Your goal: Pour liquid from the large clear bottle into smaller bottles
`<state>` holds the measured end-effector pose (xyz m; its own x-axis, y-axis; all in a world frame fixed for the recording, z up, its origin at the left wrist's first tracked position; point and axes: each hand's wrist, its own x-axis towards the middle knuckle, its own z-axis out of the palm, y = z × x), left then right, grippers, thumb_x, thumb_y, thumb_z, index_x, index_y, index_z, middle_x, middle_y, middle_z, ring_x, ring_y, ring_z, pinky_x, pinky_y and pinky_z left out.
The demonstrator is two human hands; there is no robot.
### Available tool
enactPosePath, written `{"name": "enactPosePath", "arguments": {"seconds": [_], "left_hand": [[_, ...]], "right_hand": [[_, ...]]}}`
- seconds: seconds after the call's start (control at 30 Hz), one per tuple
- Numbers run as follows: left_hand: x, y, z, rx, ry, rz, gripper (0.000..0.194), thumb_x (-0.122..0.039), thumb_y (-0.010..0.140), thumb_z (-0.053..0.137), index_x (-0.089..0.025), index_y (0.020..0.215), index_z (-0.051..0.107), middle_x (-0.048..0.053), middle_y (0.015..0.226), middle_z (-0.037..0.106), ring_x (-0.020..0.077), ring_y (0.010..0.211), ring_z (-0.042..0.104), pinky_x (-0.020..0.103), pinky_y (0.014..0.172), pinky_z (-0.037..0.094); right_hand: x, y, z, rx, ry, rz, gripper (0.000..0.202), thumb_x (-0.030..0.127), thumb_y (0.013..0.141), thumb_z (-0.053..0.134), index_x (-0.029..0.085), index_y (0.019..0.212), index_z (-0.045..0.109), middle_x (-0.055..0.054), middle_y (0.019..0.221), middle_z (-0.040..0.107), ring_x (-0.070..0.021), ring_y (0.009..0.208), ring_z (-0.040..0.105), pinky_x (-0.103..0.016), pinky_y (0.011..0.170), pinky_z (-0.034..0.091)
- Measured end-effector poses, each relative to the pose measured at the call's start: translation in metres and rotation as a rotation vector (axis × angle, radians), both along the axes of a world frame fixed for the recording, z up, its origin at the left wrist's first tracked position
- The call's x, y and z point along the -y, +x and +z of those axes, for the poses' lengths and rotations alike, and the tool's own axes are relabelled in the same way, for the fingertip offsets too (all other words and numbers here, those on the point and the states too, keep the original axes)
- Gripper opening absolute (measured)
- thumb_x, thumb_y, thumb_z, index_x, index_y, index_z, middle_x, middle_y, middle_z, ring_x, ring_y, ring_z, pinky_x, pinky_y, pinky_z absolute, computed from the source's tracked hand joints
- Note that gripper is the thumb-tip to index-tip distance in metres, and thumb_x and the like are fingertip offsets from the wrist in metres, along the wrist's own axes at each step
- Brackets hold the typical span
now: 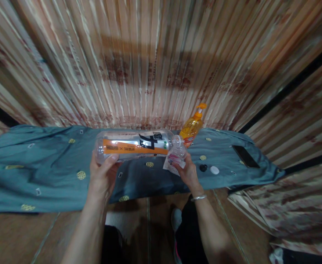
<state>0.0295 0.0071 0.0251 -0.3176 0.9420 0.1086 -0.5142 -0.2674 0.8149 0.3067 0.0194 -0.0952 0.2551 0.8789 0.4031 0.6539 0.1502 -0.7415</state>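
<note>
A large clear plastic bottle (133, 145) with an orange and silver label lies level in the air above the cloth, its neck to the right. My left hand (104, 176) is closed around its base end, thumb on the near side. Beside that neck, my right hand (187, 170) is closed on a small clear plastic bottle (177, 152); it overlaps the large bottle's mouth, and I cannot tell whether they touch. A pale printed packet or paper (172, 167) shows under the right fingers. Just behind stands an orange pump bottle (192, 126) of yellow liquid.
A teal patterned cloth (67, 161) covers the narrow surface. On it, to the right, are a black cap (203, 168), a white cap (214, 170) and a dark phone (245, 156). A pleated patterned curtain (149, 66) hangs behind.
</note>
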Motion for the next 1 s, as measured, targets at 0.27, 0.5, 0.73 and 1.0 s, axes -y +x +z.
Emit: {"name": "enactPosePath", "arguments": {"seconds": [0.27,0.5,0.73,1.0], "left_hand": [[0.0024,-0.0001,0.0007,0.026,-0.039,0.01,0.052,-0.026,0.049,0.094,-0.023,0.094,0.067,-0.001,0.091,0.074,0.0198,0.079,0.068,0.036,0.08,0.057],[0.002,-0.0018,-0.0014,0.012,-0.03,0.006,0.053,-0.026,0.052,0.093,-0.024,0.1,0.069,0.0,0.091,0.074,0.0211,0.082,0.069,0.037,0.082,0.057],[0.0015,-0.0045,-0.0034,-0.002,-0.026,-0.013,0.054,-0.026,0.054,0.092,-0.024,0.104,0.07,0.0,0.094,0.073,0.0212,0.084,0.07,0.038,0.084,0.058],[0.0006,-0.0041,-0.0045,-0.01,-0.026,-0.01,0.053,-0.029,0.054,0.093,-0.024,0.101,0.069,0.0,0.094,0.074,0.0233,0.089,0.07,0.039,0.086,0.057]], "right_hand": [[0.0009,-0.0007,0.0019,0.0,-0.006,0.004,0.05,0.046,0.082,0.065,0.022,0.125,0.054,-0.012,0.112,0.077,-0.0321,0.099,0.075,-0.043,0.082,0.06],[0.0016,-0.0016,0.0033,-0.021,-0.045,-0.008,0.054,0.049,0.08,0.067,0.021,0.125,0.055,-0.012,0.111,0.077,-0.0322,0.097,0.075,-0.043,0.082,0.059],[0.0027,-0.0021,0.0053,-0.017,-0.05,-0.013,0.051,0.048,0.081,0.068,0.023,0.123,0.055,-0.011,0.109,0.077,-0.0321,0.096,0.075,-0.042,0.081,0.059],[0.0017,-0.0019,0.0024,-0.046,-0.055,-0.004,0.057,0.051,0.081,0.067,0.021,0.127,0.054,-0.011,0.111,0.077,-0.0322,0.098,0.075,-0.043,0.083,0.059]]}}
